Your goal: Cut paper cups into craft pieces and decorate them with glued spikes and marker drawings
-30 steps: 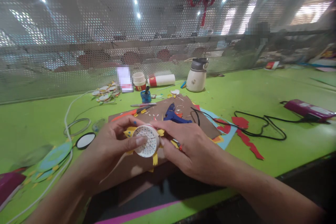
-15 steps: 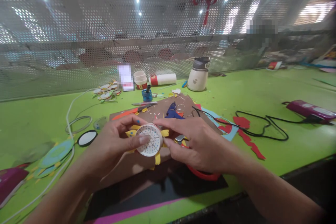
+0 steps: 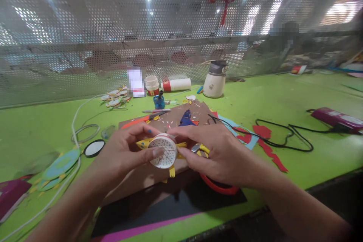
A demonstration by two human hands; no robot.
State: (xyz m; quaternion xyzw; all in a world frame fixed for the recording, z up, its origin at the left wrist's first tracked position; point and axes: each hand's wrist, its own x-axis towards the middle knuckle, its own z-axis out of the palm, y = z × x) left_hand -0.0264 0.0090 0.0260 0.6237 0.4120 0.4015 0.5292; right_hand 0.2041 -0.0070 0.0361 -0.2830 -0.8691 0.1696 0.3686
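A small paper turtle (image 3: 169, 159) is held between both hands above brown card. Its round white shell, like a cup base, bears dark lines and blue dots, and yellow paper limbs stick out around it. My left hand (image 3: 120, 155) grips the shell from the left, its thumb pressed on the patterned face. On the opposite side, my right hand (image 3: 212, 153) pinches the turtle's edge by a yellow limb with thumb and forefinger. The exact grip there is partly hidden. Under the right hand lies a pair of scissors (image 3: 218, 187) with red and yellow handles, partly covered.
Brown card (image 3: 133, 181) lies over black card (image 3: 170, 206). Behind stand a blue ink pot (image 3: 159, 102), paper cups (image 3: 177, 84) and a white bottle (image 3: 213, 85). A black cord (image 3: 295, 147) runs to a purple device (image 3: 336, 120). Red scraps (image 3: 262, 132) lie at right, a white cable (image 3: 74, 121) at left.
The turtle has turned slightly in my hands, so its red-banded side shows more and its face looks narrower. Both hands stay nearly in place and keep their hold.
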